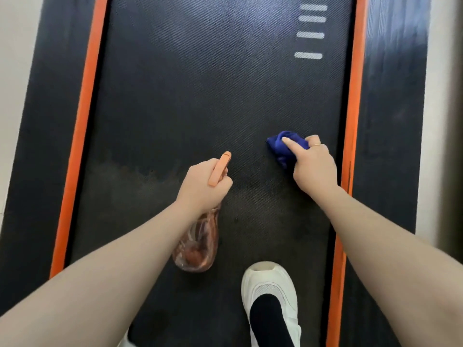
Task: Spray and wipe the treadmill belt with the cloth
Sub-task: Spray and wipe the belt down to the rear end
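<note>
The dark textured treadmill belt [200, 96] runs away from me between two orange side strips. My left hand [203, 184] grips a spray bottle [198, 244] with a clear brownish body and an orange nozzle head that points forward over the belt's middle. My right hand [313, 164] holds a bunched blue cloth [283, 146] down on the belt near the right strip, with the index finger stretched over the cloth. A duller, smeared patch of belt lies just in front of my left hand and between the two hands.
My white shoe [270, 296] with a black sock stands on the belt at the bottom centre. Orange strips [82, 121] and black side rails [37, 121] flank the belt. White dash marks [309, 36] sit at the far right. Pale floor lies beyond both rails.
</note>
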`<state>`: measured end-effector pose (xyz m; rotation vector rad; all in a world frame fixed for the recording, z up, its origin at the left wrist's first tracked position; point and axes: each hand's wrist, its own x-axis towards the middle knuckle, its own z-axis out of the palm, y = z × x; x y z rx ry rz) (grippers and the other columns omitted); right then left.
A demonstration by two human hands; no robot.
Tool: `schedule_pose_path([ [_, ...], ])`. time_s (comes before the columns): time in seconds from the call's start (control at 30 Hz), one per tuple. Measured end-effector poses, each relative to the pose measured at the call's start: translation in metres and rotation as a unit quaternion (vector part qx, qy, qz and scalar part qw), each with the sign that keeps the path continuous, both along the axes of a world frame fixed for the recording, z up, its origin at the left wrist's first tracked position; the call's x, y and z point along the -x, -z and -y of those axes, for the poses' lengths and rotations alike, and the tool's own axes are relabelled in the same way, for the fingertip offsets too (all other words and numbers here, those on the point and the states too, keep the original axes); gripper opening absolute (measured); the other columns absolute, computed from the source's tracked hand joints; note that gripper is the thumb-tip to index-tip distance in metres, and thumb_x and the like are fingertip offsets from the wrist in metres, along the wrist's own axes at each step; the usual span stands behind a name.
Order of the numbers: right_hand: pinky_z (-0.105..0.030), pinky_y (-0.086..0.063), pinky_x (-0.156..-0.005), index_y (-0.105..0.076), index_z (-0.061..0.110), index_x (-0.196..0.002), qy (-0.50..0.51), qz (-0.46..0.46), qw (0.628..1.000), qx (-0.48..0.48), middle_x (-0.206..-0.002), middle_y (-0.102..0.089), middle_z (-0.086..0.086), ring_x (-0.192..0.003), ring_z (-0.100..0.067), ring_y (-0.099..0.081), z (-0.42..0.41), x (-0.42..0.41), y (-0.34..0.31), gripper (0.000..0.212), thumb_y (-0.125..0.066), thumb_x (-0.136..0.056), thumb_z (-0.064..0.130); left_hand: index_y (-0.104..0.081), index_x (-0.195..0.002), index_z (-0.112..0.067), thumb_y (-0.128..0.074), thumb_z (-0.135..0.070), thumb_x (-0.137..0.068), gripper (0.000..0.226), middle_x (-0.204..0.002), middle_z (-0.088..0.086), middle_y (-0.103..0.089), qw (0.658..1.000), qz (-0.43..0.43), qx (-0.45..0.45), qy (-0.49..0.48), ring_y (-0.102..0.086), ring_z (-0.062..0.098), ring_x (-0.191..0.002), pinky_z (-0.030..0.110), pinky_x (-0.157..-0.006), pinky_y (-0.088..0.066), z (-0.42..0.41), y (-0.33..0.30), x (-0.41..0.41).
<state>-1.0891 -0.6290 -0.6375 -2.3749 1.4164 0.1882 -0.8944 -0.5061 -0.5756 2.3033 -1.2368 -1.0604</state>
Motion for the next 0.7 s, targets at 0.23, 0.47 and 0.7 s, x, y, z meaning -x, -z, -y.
schedule_pose_path([
  [0.23, -0.04, -0.039, -0.089, -0.024, 0.034, -0.145, -0.301, -0.023, 0.947, -0.106, -0.137, -0.031, -0.013, -0.11, -0.032, -0.041, -0.076, -0.031, -0.015, 0.061, -0.049, -0.091, 0.018, -0.063, -0.094, -0.004, -0.053, -0.01, -0.084, 0.015, -0.096, 0.006, -0.064, 0.996, -0.007, -0.084, -0.038, -0.056, 0.025, -0.092, 0.027, -0.075, -0.036, -0.002, 0.006, -0.01],
  [0.47, -0.043, -0.044, -0.08, -0.038, 0.034, -0.14, 0.0, 0.004, 1.0, -0.017, -0.128, -0.038, -0.016, -0.1, -0.037, -0.047, -0.012, -0.03, 0.0, 0.056, -0.054, -0.088, 0.017, -0.061, -0.086, -0.006, -0.053, -0.017, -0.079, 0.016, -0.086, 0.004, -0.065, 0.996, -0.023, -0.068, -0.045, -0.057, 0.021, -0.083, 0.031, -0.074, -0.043, -0.024, 0.011, -0.007],
  [0.7, -0.041, -0.042, -0.084, -0.023, 0.033, -0.145, -0.248, -0.002, 0.964, -0.099, -0.136, -0.029, -0.013, -0.109, -0.032, -0.041, -0.091, -0.083, -0.011, 0.061, -0.049, -0.091, 0.019, -0.062, -0.081, -0.02, -0.05, -0.022, -0.066, 0.019, -0.087, 0.0, -0.067, 0.986, -0.103, -0.026, -0.13, -0.063, 0.017, -0.089, 0.017, -0.076, -0.044, -0.049, 0.001, -0.038],
])
